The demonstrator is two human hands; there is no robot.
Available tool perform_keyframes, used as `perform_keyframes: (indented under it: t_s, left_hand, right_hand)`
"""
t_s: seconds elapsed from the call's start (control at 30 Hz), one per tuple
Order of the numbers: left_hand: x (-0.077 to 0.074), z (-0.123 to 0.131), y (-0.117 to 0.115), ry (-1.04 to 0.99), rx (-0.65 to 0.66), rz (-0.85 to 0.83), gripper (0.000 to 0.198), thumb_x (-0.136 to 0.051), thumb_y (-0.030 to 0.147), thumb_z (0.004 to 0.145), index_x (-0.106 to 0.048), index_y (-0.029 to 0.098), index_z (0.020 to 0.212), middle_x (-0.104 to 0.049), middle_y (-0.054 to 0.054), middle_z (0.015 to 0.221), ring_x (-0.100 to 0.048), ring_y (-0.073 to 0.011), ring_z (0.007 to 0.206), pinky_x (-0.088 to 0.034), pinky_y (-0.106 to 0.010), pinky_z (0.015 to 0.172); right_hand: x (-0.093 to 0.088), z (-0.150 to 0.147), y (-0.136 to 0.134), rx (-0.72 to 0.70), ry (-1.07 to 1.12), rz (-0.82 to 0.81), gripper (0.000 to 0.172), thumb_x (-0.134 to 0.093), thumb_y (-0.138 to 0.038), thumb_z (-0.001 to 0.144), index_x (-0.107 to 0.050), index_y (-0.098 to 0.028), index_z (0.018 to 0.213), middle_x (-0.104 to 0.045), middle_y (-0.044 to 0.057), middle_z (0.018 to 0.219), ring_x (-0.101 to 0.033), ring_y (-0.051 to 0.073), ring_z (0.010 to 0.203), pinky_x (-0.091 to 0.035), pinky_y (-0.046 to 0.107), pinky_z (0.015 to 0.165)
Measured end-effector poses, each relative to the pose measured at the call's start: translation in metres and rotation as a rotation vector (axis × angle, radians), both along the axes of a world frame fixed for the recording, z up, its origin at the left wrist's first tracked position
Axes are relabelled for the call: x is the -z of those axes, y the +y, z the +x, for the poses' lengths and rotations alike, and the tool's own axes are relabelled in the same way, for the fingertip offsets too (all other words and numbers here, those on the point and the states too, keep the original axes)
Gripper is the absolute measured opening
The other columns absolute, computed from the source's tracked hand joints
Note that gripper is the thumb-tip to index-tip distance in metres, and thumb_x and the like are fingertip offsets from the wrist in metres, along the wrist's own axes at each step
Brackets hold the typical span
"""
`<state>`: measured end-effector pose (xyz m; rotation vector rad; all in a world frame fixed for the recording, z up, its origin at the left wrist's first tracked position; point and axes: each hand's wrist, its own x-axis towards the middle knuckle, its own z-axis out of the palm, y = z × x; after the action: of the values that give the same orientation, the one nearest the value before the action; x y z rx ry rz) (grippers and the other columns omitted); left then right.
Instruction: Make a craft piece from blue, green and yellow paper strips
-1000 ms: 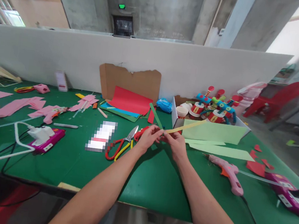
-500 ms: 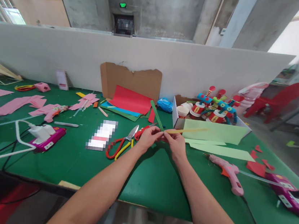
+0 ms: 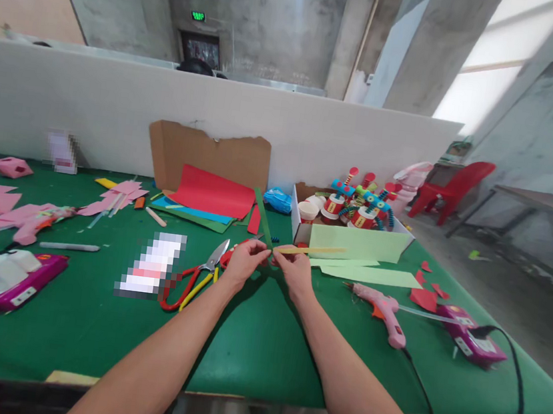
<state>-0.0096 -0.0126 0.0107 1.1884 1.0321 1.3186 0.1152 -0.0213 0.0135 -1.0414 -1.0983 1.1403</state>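
A dark green paper strip [image 3: 262,216] and a yellow paper strip [image 3: 321,250] meet between my fingertips over the middle of the table. The green one slants up and away from my left hand [image 3: 243,263], which is closed in a pinch on it. My right hand [image 3: 295,270] pinches the yellow strip near its end, and its other end points to the right. Fingers hide how the two ends join. Close to my left hand lie scissors [image 3: 190,285] with red and yellow handles, opened a little. Something red beside that hand is partly hidden.
A white box [image 3: 296,228] holds paper-cup figures. Pale green sheets [image 3: 372,274], a pink glue gun [image 3: 387,309] and a purple power strip [image 3: 473,338] lie to the right. Red paper [image 3: 212,191] leans at the back; another glue gun [image 3: 35,226] lies left.
My view has turned right, so the table's things appear further left. Another person's hand at the left edge has gone out of view. Both hands keep their pinch on the strips.
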Motion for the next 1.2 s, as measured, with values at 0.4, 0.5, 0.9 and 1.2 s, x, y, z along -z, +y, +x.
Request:
perform_keyframes:
  t_s: [0.4,0.5,0.9,1.2]
  left_hand:
    - [-0.0062,0.0007,-0.0062,-0.134,0.084,-0.073,0.032,-0.077,0.034,0.051,-0.057,0.015,0.067,-0.056,0.004,0.057,-0.051,-0.0080,0.050,-0.041,-0.021,0.053]
    - [-0.0071,0.0006,-0.0069,-0.129,0.090,-0.065,0.031,-0.077,0.033,0.051,-0.057,0.015,0.066,-0.056,0.004,0.056,-0.051,-0.0079,0.050,-0.040,-0.021,0.052]
    - [-0.0093,0.0001,-0.0061,-0.057,0.031,-0.036,0.031,-0.076,0.036,0.051,-0.057,0.015,0.065,-0.055,0.004,0.056,-0.049,-0.0081,0.051,-0.039,-0.022,0.052]
    - [-0.0048,-0.0011,-0.0030,-0.093,0.027,-0.091,0.036,-0.081,0.036,0.045,-0.058,0.014,0.063,-0.056,0.004,0.055,-0.049,-0.0076,0.049,-0.037,-0.020,0.049]
  right_hand:
    - [0.0038,0.0033,0.0032,-0.127,0.348,-0.262,0.022,-0.079,-0.023,0.051,-0.064,-0.016,0.066,-0.060,-0.004,0.053,-0.055,0.008,0.049,-0.051,0.022,0.056]
    - [0.0017,0.0023,0.0019,-0.135,0.393,-0.285,0.026,-0.082,-0.025,0.048,-0.065,-0.016,0.065,-0.060,-0.004,0.052,-0.055,0.007,0.048,-0.051,0.021,0.055]
    - [-0.0005,0.0026,0.0003,-0.172,0.373,-0.259,0.035,-0.086,-0.031,0.046,-0.063,-0.016,0.068,-0.062,-0.003,0.054,-0.058,0.008,0.052,-0.051,0.021,0.057]
    - [-0.0016,0.0025,-0.0013,-0.187,0.354,-0.215,0.036,-0.086,-0.035,0.045,-0.066,-0.016,0.068,-0.062,-0.003,0.058,-0.057,0.007,0.053,-0.051,0.021,0.058]
